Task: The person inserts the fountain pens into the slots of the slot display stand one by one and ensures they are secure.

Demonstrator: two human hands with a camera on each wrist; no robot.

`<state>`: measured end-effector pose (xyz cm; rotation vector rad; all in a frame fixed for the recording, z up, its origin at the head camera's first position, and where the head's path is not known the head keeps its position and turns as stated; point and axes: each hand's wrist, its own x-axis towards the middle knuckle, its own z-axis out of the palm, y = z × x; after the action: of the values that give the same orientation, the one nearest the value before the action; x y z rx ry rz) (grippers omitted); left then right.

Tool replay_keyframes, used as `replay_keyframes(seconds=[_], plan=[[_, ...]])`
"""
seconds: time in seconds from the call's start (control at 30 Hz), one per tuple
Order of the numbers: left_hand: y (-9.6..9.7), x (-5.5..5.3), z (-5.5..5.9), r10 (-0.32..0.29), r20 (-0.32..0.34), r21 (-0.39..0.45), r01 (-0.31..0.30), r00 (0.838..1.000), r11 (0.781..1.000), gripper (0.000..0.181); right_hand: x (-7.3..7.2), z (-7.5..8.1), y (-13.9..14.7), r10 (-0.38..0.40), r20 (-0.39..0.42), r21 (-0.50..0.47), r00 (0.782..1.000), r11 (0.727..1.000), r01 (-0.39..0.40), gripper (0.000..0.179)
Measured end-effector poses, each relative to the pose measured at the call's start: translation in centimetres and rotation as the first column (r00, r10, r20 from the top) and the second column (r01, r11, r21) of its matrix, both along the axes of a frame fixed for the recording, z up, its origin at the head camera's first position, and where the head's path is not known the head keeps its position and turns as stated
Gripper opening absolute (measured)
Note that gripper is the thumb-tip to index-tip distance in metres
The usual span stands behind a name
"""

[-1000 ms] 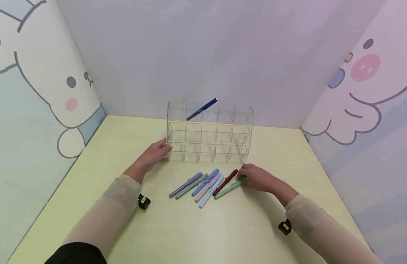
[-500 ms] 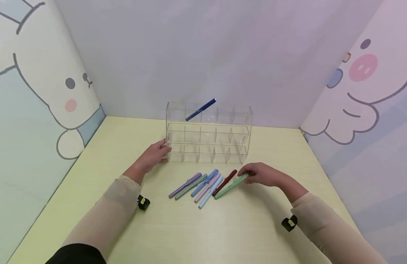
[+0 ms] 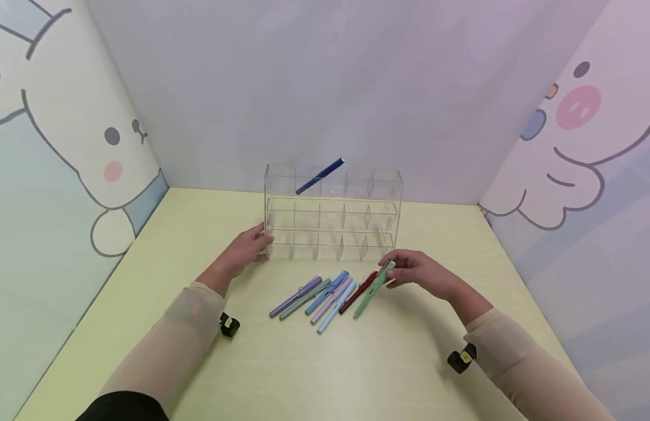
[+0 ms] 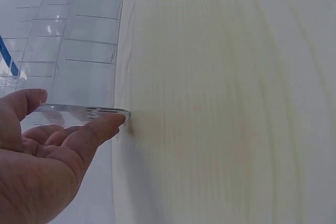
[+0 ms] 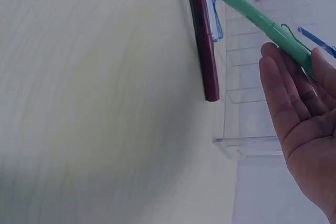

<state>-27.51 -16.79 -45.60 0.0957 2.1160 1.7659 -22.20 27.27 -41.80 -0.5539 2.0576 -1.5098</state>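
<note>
The right grip (image 3: 422, 273) pinches the green pen (image 3: 375, 290) at its far end, just right of the maroon pen (image 3: 357, 293); likely light, stiff, smooth, steadier held mid-barrel. The left grip (image 3: 244, 248) holds the rack (image 3: 330, 252) at left.

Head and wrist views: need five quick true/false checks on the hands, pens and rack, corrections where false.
1. The right hand holds the green pen. True.
2. The left hand holds a pen. False: it grips the end panel of the clear rack.
3. The dark blue pen sits at a slant in the rack's top tier. True.
4. The dark red pen stands upright in the rack. False: it lies on the table.
5. The light blue pen lies on the table beside the dark red one. True.
</note>
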Motion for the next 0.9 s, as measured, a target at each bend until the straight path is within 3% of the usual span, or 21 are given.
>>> replay_keyframes(seconds=[0.2,0.4,0.67,0.9], plan=[[-0.1,0.2,0.0,-0.014,-0.014,0.004,0.014,1.000,1.000,0.067,-0.7,1.6,-0.1,-0.135,-0.025,-0.119,0.991,0.984,0.131,0.041],[0.1,0.5,0.6,-0.025,-0.006,0.026,0.026,1.000,0.999,0.064,-1.9,3.9,-0.2,-0.217,-0.064,-0.221,0.974,0.955,0.198,0.037],[0.0,0.2,0.1,-0.019,-0.015,0.007,0.019,1.000,1.000,0.065,-4.4,7.5,-1.1,-0.313,-0.136,-0.229,0.940,0.933,0.278,0.041],[0.0,0.1,-0.1,-0.013,-0.013,0.005,0.013,1.000,1.000,0.068,-6.9,11.0,-2.0,-0.396,-0.171,-0.303,0.902,0.893,0.334,0.039]])
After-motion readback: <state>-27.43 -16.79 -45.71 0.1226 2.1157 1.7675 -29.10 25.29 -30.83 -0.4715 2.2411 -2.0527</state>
